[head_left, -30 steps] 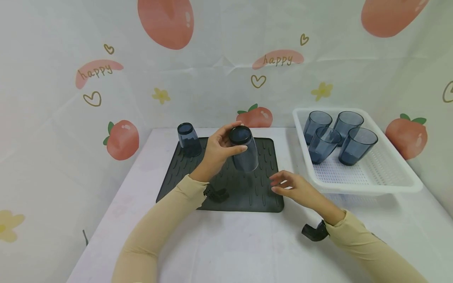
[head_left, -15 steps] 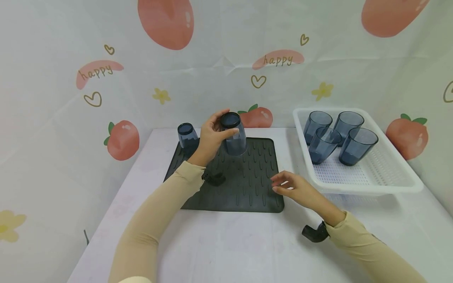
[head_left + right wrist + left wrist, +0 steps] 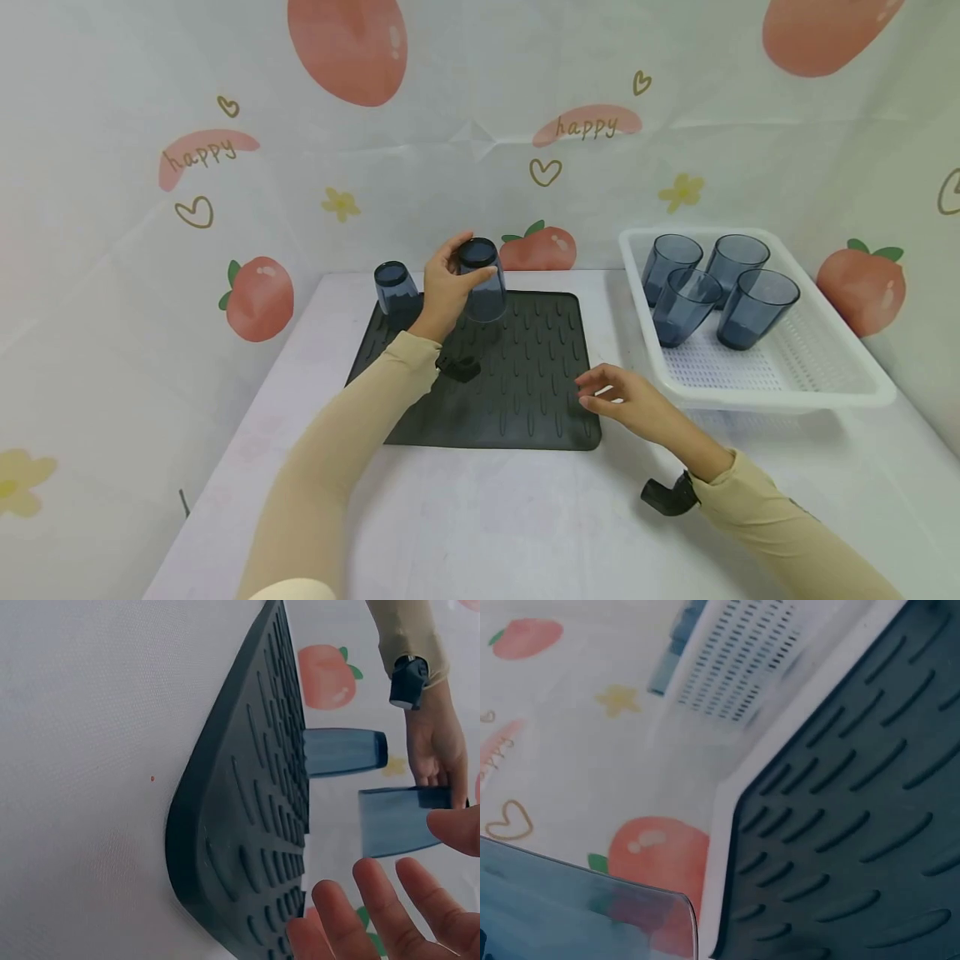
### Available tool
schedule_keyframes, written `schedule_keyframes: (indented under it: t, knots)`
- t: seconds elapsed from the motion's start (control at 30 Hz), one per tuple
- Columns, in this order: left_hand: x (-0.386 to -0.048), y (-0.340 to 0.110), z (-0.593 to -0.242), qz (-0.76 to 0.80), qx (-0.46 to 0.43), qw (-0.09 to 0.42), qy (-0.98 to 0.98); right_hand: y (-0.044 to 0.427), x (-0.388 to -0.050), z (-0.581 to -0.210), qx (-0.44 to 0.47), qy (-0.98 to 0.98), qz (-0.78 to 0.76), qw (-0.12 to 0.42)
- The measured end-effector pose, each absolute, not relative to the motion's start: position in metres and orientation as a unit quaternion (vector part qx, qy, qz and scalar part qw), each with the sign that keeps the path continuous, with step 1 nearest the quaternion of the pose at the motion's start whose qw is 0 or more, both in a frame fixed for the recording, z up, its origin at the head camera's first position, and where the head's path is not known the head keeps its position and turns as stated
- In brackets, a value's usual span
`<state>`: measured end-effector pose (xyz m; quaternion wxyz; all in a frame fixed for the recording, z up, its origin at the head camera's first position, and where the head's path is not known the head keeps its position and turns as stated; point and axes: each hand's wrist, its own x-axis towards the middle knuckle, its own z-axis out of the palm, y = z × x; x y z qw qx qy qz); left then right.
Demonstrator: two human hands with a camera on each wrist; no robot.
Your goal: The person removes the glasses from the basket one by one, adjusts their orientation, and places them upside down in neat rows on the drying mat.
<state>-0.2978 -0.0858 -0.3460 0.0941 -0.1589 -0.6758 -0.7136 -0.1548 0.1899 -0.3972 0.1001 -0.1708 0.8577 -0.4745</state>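
My left hand (image 3: 446, 292) grips an upside-down blue glass (image 3: 485, 287) near its base, holding it above the back of the black ridged mat (image 3: 517, 375). In the right wrist view that glass (image 3: 397, 821) hangs off the mat, its rim apart from the surface. Part of it (image 3: 585, 915) fills the lower left corner of the left wrist view. Another upside-down glass (image 3: 396, 287) stands at the mat's back left corner. Beside the mat's right edge hovers my right hand (image 3: 626, 404), fingers loosely bent and holding nothing; its fingers (image 3: 375, 900) also show in the right wrist view.
At the right, a white perforated basket (image 3: 810, 398) contains several upright blue glasses (image 3: 757, 308), grouped in its left part. Behind the white table (image 3: 480, 517) hangs a cloth (image 3: 450, 183) printed with fruit, hearts and flowers.
My left hand has carried the glass leftward and back across the mat, from above its middle to near the standing glass. My right hand has hardly moved.
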Motion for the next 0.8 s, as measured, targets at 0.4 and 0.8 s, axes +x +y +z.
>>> schedule_keyframes:
  t: [0.4,0.8]
  knots:
    - [-0.311,-0.082,-0.369,-0.68,-0.142,0.124,-0.708,0.191,-0.154,-0.394,-0.165,0.852,-0.488,0.097]
    - [-0.317,-0.075,-0.386,-0.674,-0.106,0.13,-0.719,0.192,-0.154,-0.395,-0.163,0.852,-0.488,0.098]
